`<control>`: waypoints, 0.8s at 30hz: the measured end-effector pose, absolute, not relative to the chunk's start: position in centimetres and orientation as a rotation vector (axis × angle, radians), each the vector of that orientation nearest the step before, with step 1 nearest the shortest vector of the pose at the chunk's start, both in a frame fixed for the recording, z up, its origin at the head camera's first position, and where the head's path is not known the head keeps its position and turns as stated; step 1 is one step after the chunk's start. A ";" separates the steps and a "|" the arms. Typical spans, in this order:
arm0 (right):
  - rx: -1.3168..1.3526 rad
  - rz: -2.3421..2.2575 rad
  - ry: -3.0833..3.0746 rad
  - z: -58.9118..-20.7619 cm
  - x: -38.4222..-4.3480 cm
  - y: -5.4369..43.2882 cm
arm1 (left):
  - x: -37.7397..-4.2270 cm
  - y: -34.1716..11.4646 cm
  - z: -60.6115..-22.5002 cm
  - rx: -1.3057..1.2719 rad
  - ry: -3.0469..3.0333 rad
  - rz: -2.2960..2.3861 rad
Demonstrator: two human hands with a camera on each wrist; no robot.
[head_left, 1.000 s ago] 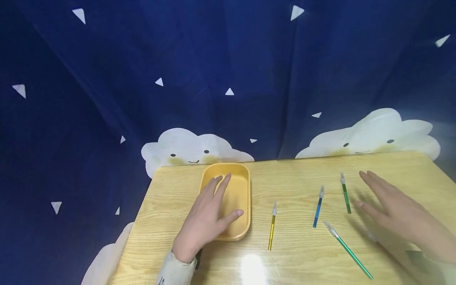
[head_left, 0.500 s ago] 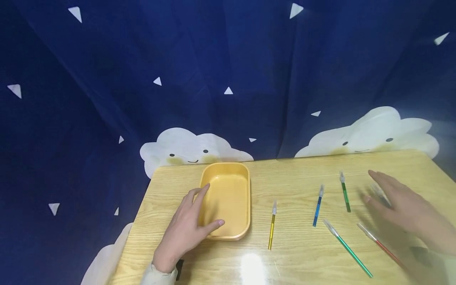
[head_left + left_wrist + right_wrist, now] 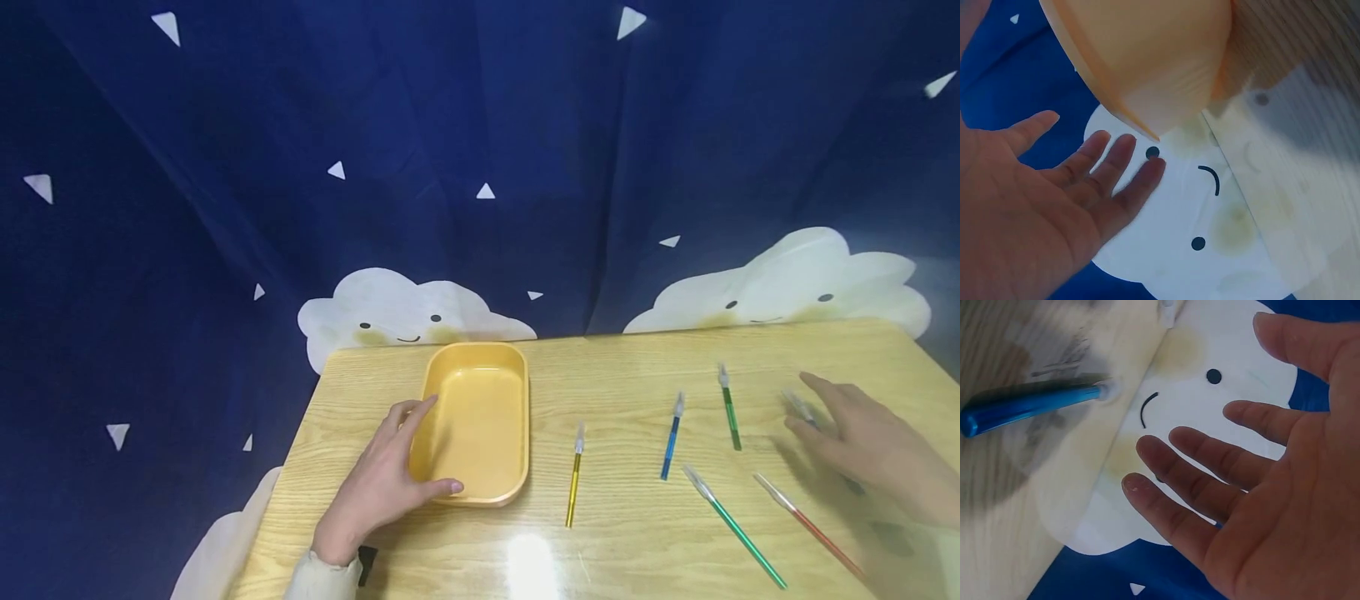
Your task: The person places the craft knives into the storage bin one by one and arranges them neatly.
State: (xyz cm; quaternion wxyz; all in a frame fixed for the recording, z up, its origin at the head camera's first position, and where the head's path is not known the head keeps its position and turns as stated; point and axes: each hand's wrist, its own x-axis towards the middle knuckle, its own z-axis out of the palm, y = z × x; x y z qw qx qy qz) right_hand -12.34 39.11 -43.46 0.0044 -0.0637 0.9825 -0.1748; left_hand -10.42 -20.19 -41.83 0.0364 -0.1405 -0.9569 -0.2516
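Note:
My left hand (image 3: 375,483) is at the near left side of a yellow plastic tray (image 3: 480,433), fingers spread apart from the thumb. In the left wrist view its fingers are relaxed and hold nothing, below the tray (image 3: 1147,56). At the right, my right hand (image 3: 873,446) hovers over a dark-handled craft knife (image 3: 799,406), which it partly hides. The right wrist view has the hand's fingers extended, apart from a blue handle (image 3: 1035,406). Near this hand lie a red craft knife (image 3: 813,529) and a short green craft knife (image 3: 731,419).
A yellow craft knife (image 3: 573,487), a blue one (image 3: 671,446) and a longer green one (image 3: 738,533) lie apart on the wooden table (image 3: 622,367). A dark blue curtain (image 3: 450,125) with white clouds hangs behind the table's far edge.
My left hand has drawn back leftward from above the tray to its side. My right hand has shifted right, uncovering the red craft knife and part of the dark-handled one.

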 end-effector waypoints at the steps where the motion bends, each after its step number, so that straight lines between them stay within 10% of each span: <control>1: -0.194 -0.551 3.071 -43.6 -12.3 39.4 | -10.5 -20.3 -41.8 -0.424 -2.944 -0.779; 24: -0.178 -0.488 2.953 -45.8 -13.5 41.7 | -10.1 -21.9 -43.4 -0.350 -3.020 -0.812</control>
